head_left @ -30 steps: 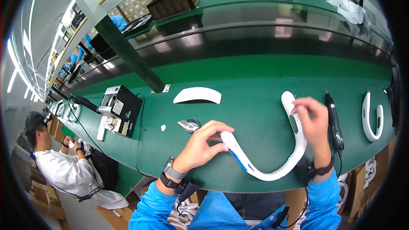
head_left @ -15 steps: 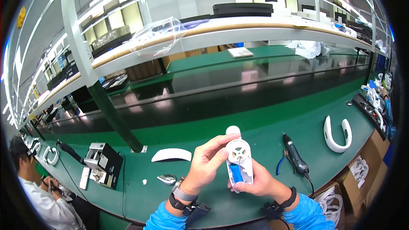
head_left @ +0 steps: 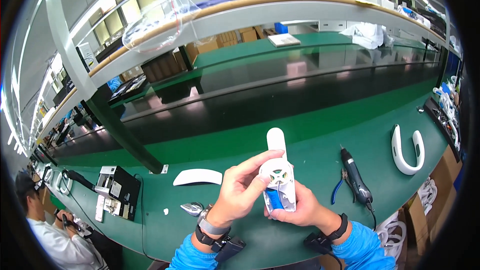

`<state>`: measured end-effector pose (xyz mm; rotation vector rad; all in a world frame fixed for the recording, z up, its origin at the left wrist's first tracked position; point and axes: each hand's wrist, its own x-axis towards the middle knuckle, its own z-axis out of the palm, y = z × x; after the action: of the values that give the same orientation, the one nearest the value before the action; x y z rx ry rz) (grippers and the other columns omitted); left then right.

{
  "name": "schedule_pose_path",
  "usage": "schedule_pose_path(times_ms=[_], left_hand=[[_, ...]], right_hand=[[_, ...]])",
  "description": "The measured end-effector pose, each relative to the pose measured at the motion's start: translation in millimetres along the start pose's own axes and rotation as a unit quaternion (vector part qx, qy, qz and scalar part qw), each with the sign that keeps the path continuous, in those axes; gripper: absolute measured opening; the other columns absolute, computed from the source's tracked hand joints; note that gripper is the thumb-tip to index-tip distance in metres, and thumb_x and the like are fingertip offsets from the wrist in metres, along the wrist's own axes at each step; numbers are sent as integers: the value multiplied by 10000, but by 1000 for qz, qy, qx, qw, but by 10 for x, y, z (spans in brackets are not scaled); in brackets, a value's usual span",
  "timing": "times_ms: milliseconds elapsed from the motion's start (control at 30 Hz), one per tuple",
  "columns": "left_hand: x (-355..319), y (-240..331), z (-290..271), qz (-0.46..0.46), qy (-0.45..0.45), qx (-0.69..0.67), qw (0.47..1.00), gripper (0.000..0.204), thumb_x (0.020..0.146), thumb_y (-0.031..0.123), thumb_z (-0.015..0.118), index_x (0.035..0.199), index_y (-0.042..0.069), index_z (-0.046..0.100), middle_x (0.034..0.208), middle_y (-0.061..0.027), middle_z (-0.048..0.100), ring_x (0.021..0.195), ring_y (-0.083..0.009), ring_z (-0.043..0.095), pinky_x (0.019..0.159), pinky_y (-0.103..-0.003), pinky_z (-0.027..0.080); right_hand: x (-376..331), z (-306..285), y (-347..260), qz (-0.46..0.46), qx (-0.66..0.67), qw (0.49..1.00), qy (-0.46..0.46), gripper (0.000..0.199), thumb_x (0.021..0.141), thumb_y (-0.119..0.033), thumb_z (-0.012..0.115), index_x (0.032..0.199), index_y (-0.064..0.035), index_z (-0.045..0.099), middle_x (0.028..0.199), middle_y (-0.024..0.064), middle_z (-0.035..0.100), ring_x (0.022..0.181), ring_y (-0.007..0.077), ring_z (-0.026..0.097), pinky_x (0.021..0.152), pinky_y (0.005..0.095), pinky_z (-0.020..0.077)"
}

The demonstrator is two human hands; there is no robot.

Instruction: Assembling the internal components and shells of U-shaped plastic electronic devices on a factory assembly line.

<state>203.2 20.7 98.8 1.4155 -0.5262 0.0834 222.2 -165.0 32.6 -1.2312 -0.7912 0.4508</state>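
Observation:
Between my hands is a white neck fan (head_left: 286,185) with its housing open. A round spoked part, wires and a blue battery (head_left: 274,199) show inside, and a rounded white end points away from me. My left hand (head_left: 237,190) pinches its left side, thumb by the round part and index finger along the top. My right hand (head_left: 306,207) grips the lower right side, with its thumb over the bottom edge below the battery. The fingers behind the housing are hidden.
Right of my hands lie a black electric screwdriver (head_left: 356,177) and blue-handled pliers (head_left: 338,188). Beyond sits a white U-shaped neck fan (head_left: 409,167). A curved white cover (head_left: 198,177), a shiny pointed piece (head_left: 192,209) and a black machine (head_left: 122,192) are leftward. A person (head_left: 55,230) works far left.
The neck fan has tilted in my hands, so more of its rounded far end shows. Both hands keep their grip. The whole view has shifted slightly.

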Motion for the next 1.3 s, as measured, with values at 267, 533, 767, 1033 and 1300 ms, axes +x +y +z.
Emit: schedule_pose_path(times_ms=[267, 533, 767, 1033, 1300], left_hand=[[-19, 16, 79, 9, 31, 25, 999, 470, 957, 131, 547, 1389, -47, 488, 1196, -194, 657, 1109, -244, 631, 994, -370, 482], [-40, 35, 123, 27, 46, 39, 998, 450, 969, 75, 527, 1406, -27, 489, 1244, -154, 629, 1111, -186, 596, 991, -333, 464], [-38, 14, 122, 30, 48, 30, 998, 440, 975, 87, 537, 1399, -24, 496, 1244, -145, 630, 1113, -186, 602, 988, -332, 468], [-68, 37, 130, 25, 38, 35, 998, 423, 967, 105, 544, 1371, -19, 528, 1137, -142, 680, 1028, -186, 644, 942, -330, 498], [-92, 68, 102, 64, -8, 83, 994, 434, 961, 150, 573, 1342, -53, 536, 1198, -227, 662, 1103, -290, 660, 966, -379, 508]], right_hand=[[-41, 27, -52, -6, 32, 999, 5, 592, 843, -53, 717, 1357, 33, 436, 1039, 112, 681, 891, 190, 712, 800, 327, 572], [-64, 73, -76, -1, 69, 998, 4, 607, 853, -69, 725, 1366, 33, 417, 1058, 107, 660, 906, 184, 697, 798, 326, 569], [-60, 65, -82, 4, 66, 998, -3, 584, 858, -68, 718, 1354, 29, 424, 1066, 106, 653, 918, 191, 695, 803, 331, 569], [-68, 69, 7, -31, 50, 998, 2, 563, 844, -69, 742, 1323, 22, 460, 1064, 116, 671, 918, 207, 707, 801, 341, 575], [-27, 51, 27, -59, -15, 998, 19, 491, 809, -89, 783, 1228, 18, 551, 967, 102, 735, 872, 192, 724, 804, 327, 576]])
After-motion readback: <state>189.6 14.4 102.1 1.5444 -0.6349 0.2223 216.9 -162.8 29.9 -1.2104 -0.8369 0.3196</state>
